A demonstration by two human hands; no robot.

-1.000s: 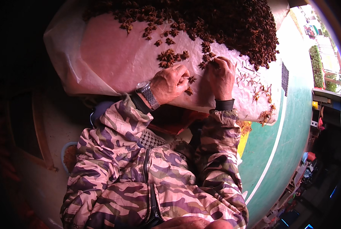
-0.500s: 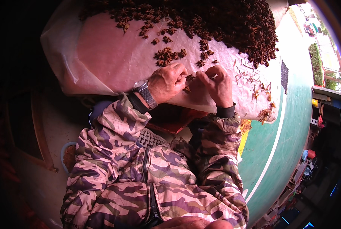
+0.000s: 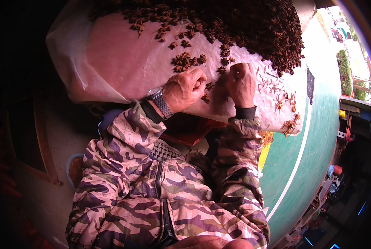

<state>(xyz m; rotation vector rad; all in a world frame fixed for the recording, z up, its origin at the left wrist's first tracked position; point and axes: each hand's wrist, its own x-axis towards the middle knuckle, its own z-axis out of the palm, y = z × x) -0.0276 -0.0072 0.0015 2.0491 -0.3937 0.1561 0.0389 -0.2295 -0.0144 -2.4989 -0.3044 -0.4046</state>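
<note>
Across the far side of the tabletop (image 3: 152, 45), over a pale sheet (image 3: 79, 79), lay one large heap of star anise (image 3: 248, 37), dark brown, thinning toward the near side; the heap sat back, it seemed, so that single pieces came within easy reach.

Nearer, one small cluster of star anise (image 3: 183, 61), just beyond the left hand; one short line of star anise (image 3: 225, 52), running from the heap toward the right hand; two loose pieces (image 3: 206, 98) between the hands, near the left.

Left hand (image 3: 186, 89), one, wearing a metal-banded watch (image 3: 160, 103); fingers curled together, thumb against forefinger, a grip suited to small things; whether it held any could not be told.

Right hand (image 3: 241, 83), one, its fingers bent inward and together; a dark patch showed there, piece or shadow, it could not be told which.

To the right, pale thin stems (image 3: 270, 86), scattered, and a tan clump of scraps (image 3: 291, 126) by the near corner; these lay apart from the heap, presumably to prevent mixing.
</note>
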